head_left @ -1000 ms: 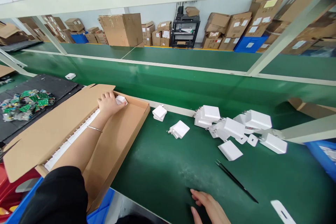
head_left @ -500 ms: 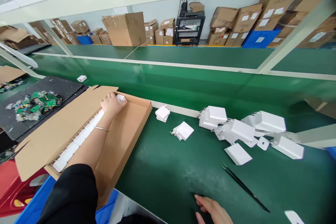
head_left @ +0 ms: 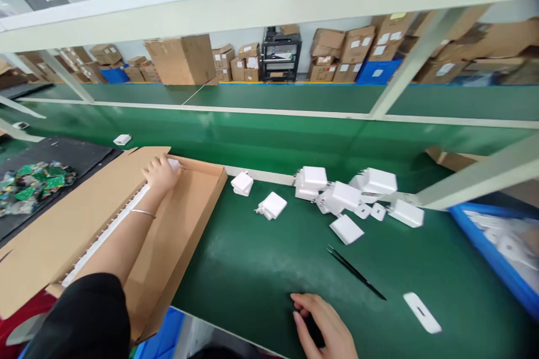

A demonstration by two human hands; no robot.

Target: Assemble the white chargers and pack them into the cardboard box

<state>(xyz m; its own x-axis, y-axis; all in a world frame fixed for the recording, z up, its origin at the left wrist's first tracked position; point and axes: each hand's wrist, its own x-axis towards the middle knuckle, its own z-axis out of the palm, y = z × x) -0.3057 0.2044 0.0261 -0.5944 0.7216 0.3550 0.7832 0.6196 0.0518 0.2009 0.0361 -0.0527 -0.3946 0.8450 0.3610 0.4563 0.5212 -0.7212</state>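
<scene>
My left hand (head_left: 161, 174) reaches into the far left corner of a shallow cardboard box (head_left: 191, 230). Its fingers are closed around a white plug charger (head_left: 173, 164), mostly hidden by the hand. A row of white chargers (head_left: 105, 238) lines the box's left wall, prongs toward the lid side. Over the green table's front edge, my right hand (head_left: 322, 325) is loosely curled, thumb and fingers apart, with nothing in it. Black tweezers (head_left: 356, 271) lie beyond it, and a flat white cover plate (head_left: 422, 312) lies to its right.
Two small groups of chargers (head_left: 272, 205) lie right of the box, with a larger pile (head_left: 343, 196) farther right. A blue bin (head_left: 490, 252) stands at the right edge. Circuit boards (head_left: 37, 182) are heaped on a black mat at left. A shelf beam (head_left: 252, 3) crosses overhead.
The camera view has turned right and tilted up a little, bringing the blue bin into sight. My left hand stays at the same box corner with the charger. More of my right hand shows.
</scene>
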